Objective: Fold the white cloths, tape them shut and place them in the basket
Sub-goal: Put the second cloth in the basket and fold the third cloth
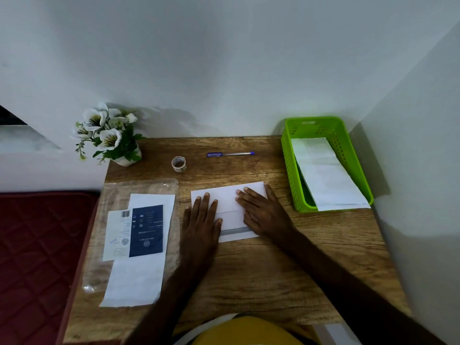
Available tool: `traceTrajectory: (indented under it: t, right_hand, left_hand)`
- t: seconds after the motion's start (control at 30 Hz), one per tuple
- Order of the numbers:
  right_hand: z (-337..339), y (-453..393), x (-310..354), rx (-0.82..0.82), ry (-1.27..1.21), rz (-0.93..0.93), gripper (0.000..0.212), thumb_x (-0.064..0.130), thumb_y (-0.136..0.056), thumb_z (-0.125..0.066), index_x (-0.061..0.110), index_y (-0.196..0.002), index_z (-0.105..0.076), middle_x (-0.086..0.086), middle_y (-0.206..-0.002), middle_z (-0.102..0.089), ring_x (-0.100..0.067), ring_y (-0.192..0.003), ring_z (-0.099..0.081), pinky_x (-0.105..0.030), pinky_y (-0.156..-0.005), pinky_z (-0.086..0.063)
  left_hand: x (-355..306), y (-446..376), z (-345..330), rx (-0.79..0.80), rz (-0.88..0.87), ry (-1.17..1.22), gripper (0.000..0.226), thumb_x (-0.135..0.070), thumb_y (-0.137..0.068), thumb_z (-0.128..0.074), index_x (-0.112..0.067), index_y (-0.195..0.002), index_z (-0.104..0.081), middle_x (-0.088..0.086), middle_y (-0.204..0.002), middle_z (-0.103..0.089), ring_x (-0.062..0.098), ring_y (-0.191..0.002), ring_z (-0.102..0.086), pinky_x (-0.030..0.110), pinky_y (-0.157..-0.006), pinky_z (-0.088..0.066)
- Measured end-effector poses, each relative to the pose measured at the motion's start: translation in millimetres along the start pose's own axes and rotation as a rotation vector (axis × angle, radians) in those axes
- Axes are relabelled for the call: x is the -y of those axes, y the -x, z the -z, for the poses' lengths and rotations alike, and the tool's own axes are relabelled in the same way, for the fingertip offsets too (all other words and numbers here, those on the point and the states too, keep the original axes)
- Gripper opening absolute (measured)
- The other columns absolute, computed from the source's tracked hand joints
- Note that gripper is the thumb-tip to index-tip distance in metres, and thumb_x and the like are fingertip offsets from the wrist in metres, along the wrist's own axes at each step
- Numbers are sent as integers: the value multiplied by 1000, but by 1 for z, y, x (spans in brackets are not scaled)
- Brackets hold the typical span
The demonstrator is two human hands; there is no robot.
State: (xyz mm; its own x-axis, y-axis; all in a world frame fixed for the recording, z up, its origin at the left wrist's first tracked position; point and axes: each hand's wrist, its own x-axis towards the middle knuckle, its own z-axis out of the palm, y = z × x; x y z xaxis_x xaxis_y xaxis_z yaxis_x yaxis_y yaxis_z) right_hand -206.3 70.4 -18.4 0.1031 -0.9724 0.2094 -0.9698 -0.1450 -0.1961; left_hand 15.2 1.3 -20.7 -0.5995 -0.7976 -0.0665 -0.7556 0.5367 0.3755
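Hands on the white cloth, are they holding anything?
Nothing is held. The left hand and right hand press flat on the folded white cloth.

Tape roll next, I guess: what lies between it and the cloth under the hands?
Head view: bare wood between tape roll and cloth.

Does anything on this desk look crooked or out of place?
One thing: the folded white cloth in the green basket lies at a slant, its near end sticking out over the basket's front rim rather than sitting inside. The tape roll and pen lie tidily, and both hands rest flat on the cloth being folded.
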Motion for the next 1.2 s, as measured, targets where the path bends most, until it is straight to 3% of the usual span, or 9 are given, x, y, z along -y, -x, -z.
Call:
traceTrajectory:
  t: [0.17,0.4,0.63,0.83,0.93,1.07,1.2]
  right_hand:
    - [-4,-23,34,28,-34,-52,49,24,-104,-38,10,-150,-49,-8,-159,-43,-22,-150,-38,-61,-121,-26]
    - [-24,-51,58,234,0,-169,59,34,-108,-36,13,-162,-22,-7,-171,-16,-21,-159,-10,-56,-126,-5]
    - [-21,-20,38,189,3,-304,64,47,-108,-21,14,-162,-21,-5,-171,-17,-17,-158,-13,-50,-128,-12]
    - [-3,6,13,184,-2,-446,63,46,-109,-26,17,-163,-17,-2,-171,-13,-19,-158,-10,-45,-128,-8]
    - [4,5,10,174,-43,-490,59,40,-109,-36,14,-161,-26,-4,-170,-21,-21,-157,-17,-46,-127,-11]
    - [20,-15,7,86,-138,-548,51,33,-102,-58,6,-145,-53,-14,-149,-54,-32,-139,-47,-45,-117,-36]
    - [34,-38,2,142,-185,-528,61,42,-88,-74,11,-139,-60,-12,-141,-55,-31,-131,-47,-42,-108,-43]
  left_hand:
    - [5,-6,5,-4,-28,33,54,-37,-109,-29,-24,-161,-25,-1,-172,-9,17,-159,0,44,-130,-3]
    - [8,-17,7,13,-29,72,53,-28,-111,-35,-19,-161,-20,0,-171,-11,15,-159,0,37,-129,4]
    - [7,-14,1,-27,-10,22,54,-32,-110,-35,-22,-162,-24,-2,-172,-9,14,-159,1,41,-130,1]
    - [8,-12,-1,-47,-11,11,54,-32,-110,-35,-20,-161,-26,1,-172,-12,18,-159,-3,45,-130,-5]
    - [8,-12,-2,-47,-6,16,54,-32,-109,-35,-21,-162,-25,1,-172,-11,18,-159,-2,45,-130,-3]
    - [8,-11,-3,-50,-1,23,54,-33,-110,-33,-22,-162,-23,-1,-172,-9,16,-159,0,45,-130,-2]
    - [8,-11,-3,-59,2,56,54,-33,-110,-34,-22,-162,-24,-1,-172,-10,15,-159,-1,46,-130,-3]
